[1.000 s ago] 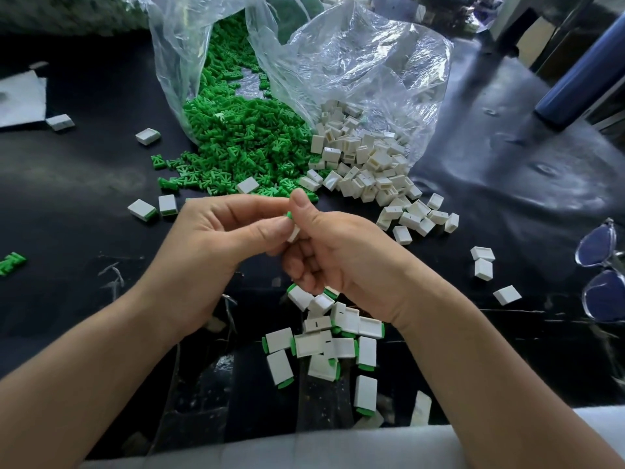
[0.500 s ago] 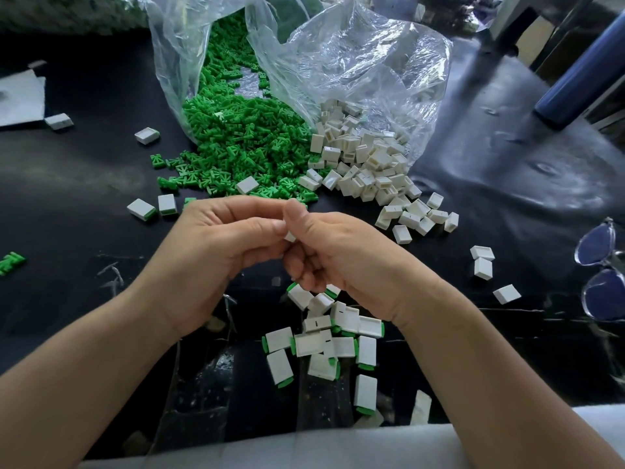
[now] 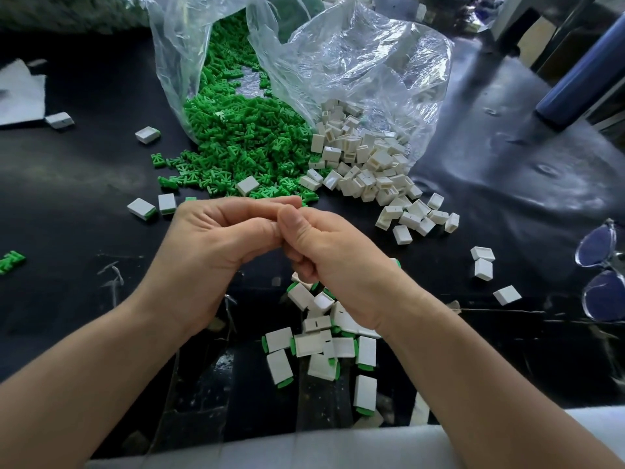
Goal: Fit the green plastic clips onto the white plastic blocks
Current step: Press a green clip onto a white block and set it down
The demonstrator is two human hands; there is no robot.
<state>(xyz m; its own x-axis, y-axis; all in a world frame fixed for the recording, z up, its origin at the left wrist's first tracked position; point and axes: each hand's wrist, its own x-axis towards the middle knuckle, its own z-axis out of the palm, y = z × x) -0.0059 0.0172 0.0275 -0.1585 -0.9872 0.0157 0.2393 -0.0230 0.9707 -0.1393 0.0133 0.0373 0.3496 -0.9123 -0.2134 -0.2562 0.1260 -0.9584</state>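
Note:
My left hand and my right hand meet above the black table, thumbs and curled fingers pressed together. The small white block they pinch is hidden between the fingertips. Beyond my hands, a heap of green clips spills from a clear bag. To its right, a heap of white blocks spills from a second clear bag. Under my right wrist lies a pile of white blocks with green ends.
Loose white blocks lie at the right, and clipped ones at the left. Glasses rest at the right edge below a blue cylinder. White paper sits far left, with a stray green clip nearer.
My thumbs have closed together over the white block with its green clip. It showed between them a second ago and is now covered. Both hands have dropped slightly.

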